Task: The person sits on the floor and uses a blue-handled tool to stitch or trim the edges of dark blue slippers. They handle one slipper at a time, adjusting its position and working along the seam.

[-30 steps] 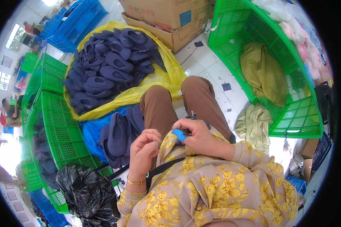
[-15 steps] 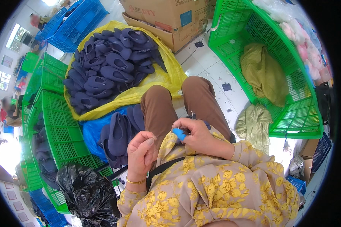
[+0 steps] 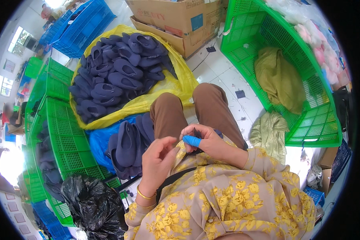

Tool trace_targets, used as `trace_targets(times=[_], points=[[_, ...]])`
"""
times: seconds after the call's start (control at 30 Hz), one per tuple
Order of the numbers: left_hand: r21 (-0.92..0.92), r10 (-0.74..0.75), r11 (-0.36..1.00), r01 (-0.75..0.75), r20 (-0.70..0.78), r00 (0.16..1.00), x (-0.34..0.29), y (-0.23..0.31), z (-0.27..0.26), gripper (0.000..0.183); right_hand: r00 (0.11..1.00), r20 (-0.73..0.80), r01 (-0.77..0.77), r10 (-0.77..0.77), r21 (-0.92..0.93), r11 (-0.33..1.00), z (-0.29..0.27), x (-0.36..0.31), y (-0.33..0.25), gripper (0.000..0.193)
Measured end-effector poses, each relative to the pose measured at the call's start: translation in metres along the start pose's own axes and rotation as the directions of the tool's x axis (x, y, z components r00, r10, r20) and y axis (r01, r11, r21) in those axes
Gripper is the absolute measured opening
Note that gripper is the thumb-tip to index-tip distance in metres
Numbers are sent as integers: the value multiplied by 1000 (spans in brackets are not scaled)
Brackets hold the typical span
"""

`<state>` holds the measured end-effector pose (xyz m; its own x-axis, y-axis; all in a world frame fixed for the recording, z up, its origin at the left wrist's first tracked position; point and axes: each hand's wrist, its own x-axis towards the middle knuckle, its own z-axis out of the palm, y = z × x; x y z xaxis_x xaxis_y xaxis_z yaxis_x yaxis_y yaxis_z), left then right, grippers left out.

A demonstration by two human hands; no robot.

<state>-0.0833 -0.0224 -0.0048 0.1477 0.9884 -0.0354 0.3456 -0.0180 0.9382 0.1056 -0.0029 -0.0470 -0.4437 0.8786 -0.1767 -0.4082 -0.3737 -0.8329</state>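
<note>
Above my lap, my right hand is closed on a small dark piece, mostly hidden by the fingers. Blue tape wraps one of its digits. Just to its left is my left hand, its fingers curled and the tips pressed together. Whatever those tips hold, if anything, is too small to make out. Several dark navy slip-on shoes lie by my left knee, on blue plastic sheeting. Ahead of them, a large heap of similar shoes fills a yellow sack.
Green crates stand at my left, near a black plastic bag. At the right, a large green crate holds an olive cloth sack; a pale green cloth lies beside it. Cardboard boxes and a blue crate are ahead.
My left hand has moved right and slightly up, closer to my right hand. My right hand has turned a little, and the dark piece shows more above its fingers.
</note>
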Motion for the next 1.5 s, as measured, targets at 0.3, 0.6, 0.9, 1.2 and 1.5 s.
trace_targets(times=[0.3, 0.6, 0.9, 1.2, 1.5], points=[[-405, -273, 868, 288, 96, 957, 7, -6, -1, 8, 1000, -9, -4, 4, -42, 999, 0, -4, -5, 11], [-733, -275, 614, 292, 148, 950, 10, -1, 17, 20, 1000, 27, -9, 10, -41, 999, 3, -5, -3, 13], [-579, -203, 799, 163, -4, 979, 11, -3, 24, 8, 998, 32, -46, 50, -95, 994, 5, -7, -5, 11], [-588, -209, 790, 175, 11, 978, 10, -8, 23, 8, 994, 63, 104, -92, -220, 970, 6, -7, -3, 9], [-567, -161, 814, 124, -16, 987, 11, -16, 19, 7, 1000, 13, 25, -23, -220, 975, 7, -9, -5, 7]])
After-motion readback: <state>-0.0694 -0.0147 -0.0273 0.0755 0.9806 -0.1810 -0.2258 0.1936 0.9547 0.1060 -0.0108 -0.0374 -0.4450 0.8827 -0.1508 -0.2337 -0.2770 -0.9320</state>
